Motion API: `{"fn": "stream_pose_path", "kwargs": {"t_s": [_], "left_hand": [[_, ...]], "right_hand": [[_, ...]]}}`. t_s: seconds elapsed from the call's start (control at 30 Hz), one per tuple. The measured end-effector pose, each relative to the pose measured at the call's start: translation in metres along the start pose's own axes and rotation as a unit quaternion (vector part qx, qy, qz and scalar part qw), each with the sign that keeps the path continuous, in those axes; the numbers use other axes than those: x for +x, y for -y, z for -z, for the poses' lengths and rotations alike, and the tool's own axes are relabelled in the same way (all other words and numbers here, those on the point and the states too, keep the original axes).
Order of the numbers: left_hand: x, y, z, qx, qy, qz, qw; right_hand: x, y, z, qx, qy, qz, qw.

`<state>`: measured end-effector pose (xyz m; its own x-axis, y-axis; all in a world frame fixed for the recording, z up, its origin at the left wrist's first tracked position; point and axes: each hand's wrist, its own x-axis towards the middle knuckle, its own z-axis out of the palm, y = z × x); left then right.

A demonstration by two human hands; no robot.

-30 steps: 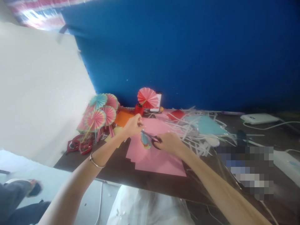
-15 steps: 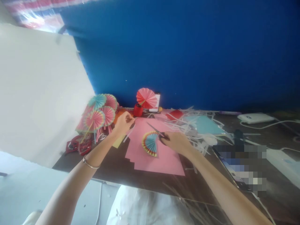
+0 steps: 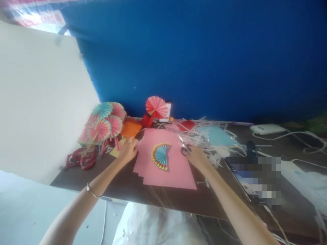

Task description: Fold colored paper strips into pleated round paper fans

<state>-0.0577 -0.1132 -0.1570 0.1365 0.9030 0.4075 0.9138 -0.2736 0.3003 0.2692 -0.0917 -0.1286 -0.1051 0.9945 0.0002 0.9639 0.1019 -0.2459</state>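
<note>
Pink paper sheets lie stacked on the dark table, and a half-round pleated fan in blue, orange and yellow rests on them. My right hand is closed on the handles of the scissors, at the right edge of the pink sheets, with the blades pointing up and left. My left hand is at the left edge of the sheets, over a yellow paper; its fingers are curled and blurred, and whether they hold anything is not clear.
Finished round fans stand at the left above a red tangled item. A pink fan stands in a red holder at the back. White paper strips, blue paper, a power bank and a phone lie right.
My left hand has moved down and left, uncovering the orange paper. My right hand with the scissors has shifted slightly right, away from the half-round fan. The view has turned slightly.
</note>
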Motion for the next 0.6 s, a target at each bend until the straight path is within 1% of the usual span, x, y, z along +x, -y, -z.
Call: {"fn": "stream_pose_path", "kwargs": {"t_s": [0.03, 0.07, 0.13, 0.2, 0.23, 0.3, 0.37, 0.4, 0.47, 0.53, 0.6], "left_hand": [[-0.002, -0.011, -0.007, -0.02, 0.008, 0.001, 1.0], [-0.003, -0.022, -0.014, -0.044, 0.014, 0.005, 0.999], [-0.003, -0.04, -0.028, -0.103, 0.025, -0.002, 0.994], [-0.002, -0.052, -0.041, -0.17, 0.014, 0.006, 0.985], [-0.001, -0.056, -0.046, -0.209, 0.002, 0.017, 0.978], [0.0, -0.061, -0.052, -0.267, -0.018, 0.037, 0.963], [0.0, -0.062, -0.054, -0.295, -0.018, 0.051, 0.954], [0.001, -0.063, -0.053, -0.305, -0.012, 0.061, 0.95], [0.002, -0.063, -0.051, -0.351, 0.012, 0.091, 0.932], [0.003, -0.063, -0.048, -0.426, 0.033, 0.127, 0.895], [0.004, -0.063, -0.045, -0.494, 0.038, 0.157, 0.854]], "right_hand": [[0.0, 0.003, -0.005, -0.006, -0.028, 0.019, 0.999], [-0.001, 0.007, -0.009, -0.01, -0.043, 0.032, 0.999], [-0.004, 0.016, -0.016, -0.011, -0.057, 0.035, 0.998], [-0.007, 0.026, -0.021, 0.008, -0.071, 0.032, 0.997], [-0.007, 0.03, -0.023, 0.033, -0.069, 0.038, 0.996], [-0.007, 0.039, -0.03, 0.106, -0.042, 0.051, 0.992], [-0.004, 0.045, -0.038, 0.185, -0.013, 0.046, 0.981], [-0.001, 0.047, -0.042, 0.227, -0.008, 0.042, 0.973], [0.004, 0.049, -0.051, 0.327, -0.009, 0.048, 0.944], [0.008, 0.051, -0.057, 0.445, -0.018, 0.067, 0.893], [0.012, 0.054, -0.059, 0.54, -0.028, 0.07, 0.838]]}}
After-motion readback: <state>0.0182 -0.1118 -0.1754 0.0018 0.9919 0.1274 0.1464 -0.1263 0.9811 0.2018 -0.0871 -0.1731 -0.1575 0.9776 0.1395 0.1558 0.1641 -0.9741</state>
